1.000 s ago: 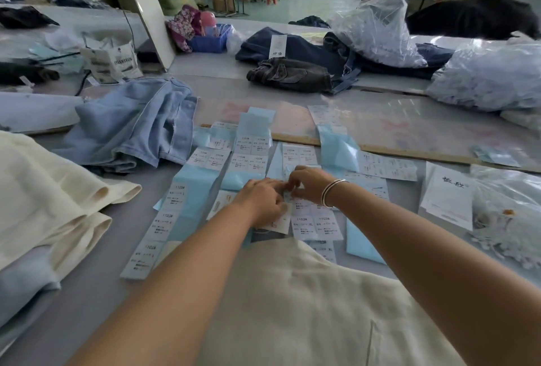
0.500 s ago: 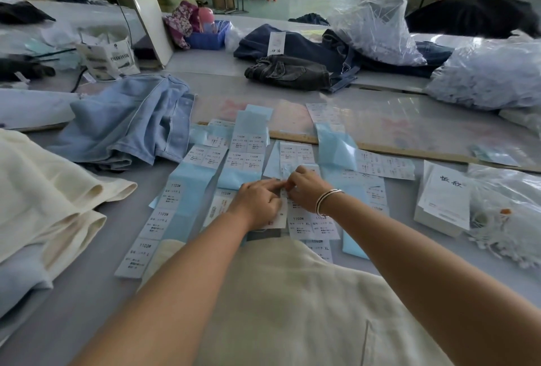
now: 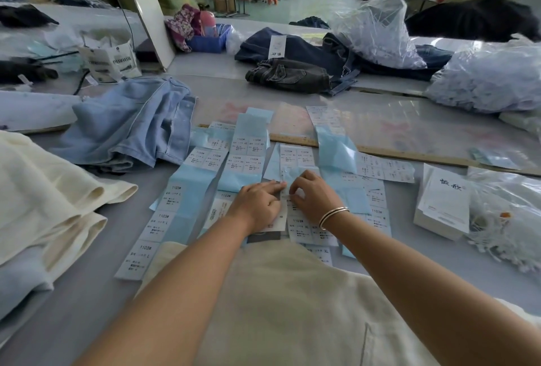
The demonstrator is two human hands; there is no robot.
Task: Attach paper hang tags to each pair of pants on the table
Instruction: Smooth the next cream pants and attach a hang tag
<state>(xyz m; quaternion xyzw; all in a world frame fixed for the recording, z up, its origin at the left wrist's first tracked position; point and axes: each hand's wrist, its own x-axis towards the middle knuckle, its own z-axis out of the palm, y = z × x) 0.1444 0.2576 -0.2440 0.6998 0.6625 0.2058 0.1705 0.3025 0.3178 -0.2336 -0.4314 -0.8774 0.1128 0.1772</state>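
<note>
Nearest to us, cream pants (image 3: 278, 307) lie flat on the grey table (image 3: 73, 321), both our forearms reaching over them. Just beyond their top edge our hands meet over strips of blue-backed size stickers (image 3: 187, 204). Our left hand (image 3: 257, 204) lies knuckles up on a white hang tag (image 3: 279, 219), its index finger stretched out straight and pressing the paper down. Our right hand (image 3: 314, 194), a bangle (image 3: 332, 215) on its wrist, has its fingers curled, pinching at a sticker beside that fingertip; the two hands nearly touch. To the right sits a stack of white hang tags (image 3: 443, 204), next to a bag of white string fasteners (image 3: 503, 219). To the left, folded cream pants (image 3: 44, 198) are piled up, with light blue jeans (image 3: 131, 125) behind them. Farther back lie dark jeans (image 3: 289, 74) and clear plastic bags (image 3: 377, 29).
</note>
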